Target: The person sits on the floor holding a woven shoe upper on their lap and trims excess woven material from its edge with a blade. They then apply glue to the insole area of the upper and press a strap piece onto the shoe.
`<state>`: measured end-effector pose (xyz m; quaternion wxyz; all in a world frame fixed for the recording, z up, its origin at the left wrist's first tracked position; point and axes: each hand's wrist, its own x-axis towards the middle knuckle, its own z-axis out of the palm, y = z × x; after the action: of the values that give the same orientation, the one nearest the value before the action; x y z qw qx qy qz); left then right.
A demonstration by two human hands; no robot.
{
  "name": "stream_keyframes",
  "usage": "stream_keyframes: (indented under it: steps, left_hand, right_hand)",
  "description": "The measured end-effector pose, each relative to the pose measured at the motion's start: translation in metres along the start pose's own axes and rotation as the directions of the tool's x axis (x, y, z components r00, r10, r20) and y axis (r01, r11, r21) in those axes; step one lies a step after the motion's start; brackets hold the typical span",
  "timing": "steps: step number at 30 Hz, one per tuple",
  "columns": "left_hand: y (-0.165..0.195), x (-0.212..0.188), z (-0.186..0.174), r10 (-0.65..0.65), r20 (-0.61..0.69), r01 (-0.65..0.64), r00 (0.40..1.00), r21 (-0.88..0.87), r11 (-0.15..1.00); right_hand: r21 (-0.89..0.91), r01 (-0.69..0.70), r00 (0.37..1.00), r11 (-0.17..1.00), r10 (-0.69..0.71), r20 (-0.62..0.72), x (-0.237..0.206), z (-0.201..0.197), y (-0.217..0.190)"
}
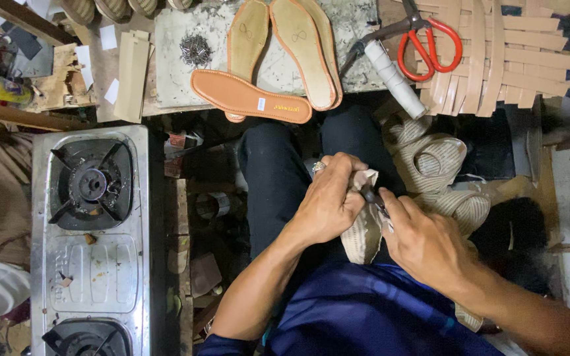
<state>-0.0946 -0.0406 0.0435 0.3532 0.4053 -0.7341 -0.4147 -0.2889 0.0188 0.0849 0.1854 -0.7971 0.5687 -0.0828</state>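
Shoe upper (pixel 362 234) gripped by both hands, tool (pixel 372 197)

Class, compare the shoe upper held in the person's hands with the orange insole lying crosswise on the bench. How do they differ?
1. The shoe upper is pale, striped woven fabric; the orange insole is smooth and tan-orange.
2. The upper is curved and bulky; the insole is flat.
3. The upper sits on the lap, gripped by the left hand, while the right hand works a dark tool against it; the insole lies untouched on the bench.

Both are shoe parts.
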Motion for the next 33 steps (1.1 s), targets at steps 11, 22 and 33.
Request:
stream_keyframes:
  steps: [11, 22, 33]
  left_hand:
    - [-0.051, 0.008, -0.014, -0.094, -0.012, 0.086, 0.995, -0.314, 0.945]
    - [-0.055, 0.01, -0.002, -0.106, -0.231, 0.066, 0.967, -0.176, 0.982]
    - [-0.056, 0.006, -0.012, -0.151, -0.275, 0.09, 0.95, -0.223, 0.971]
  right_hand:
    - [0.317, 0.455, 0.835, 0.832, -0.275, -0.476, -0.006, -0.022, 0.004]
    - [0.435, 0.5, 0.811, 0.749, -0.229, -0.538, 0.01, 0.001, 0.005]
    - [0.255, 0.356, 0.884, 0.899, -0.235, -0.404, 0.02, 0.005, -0.003]
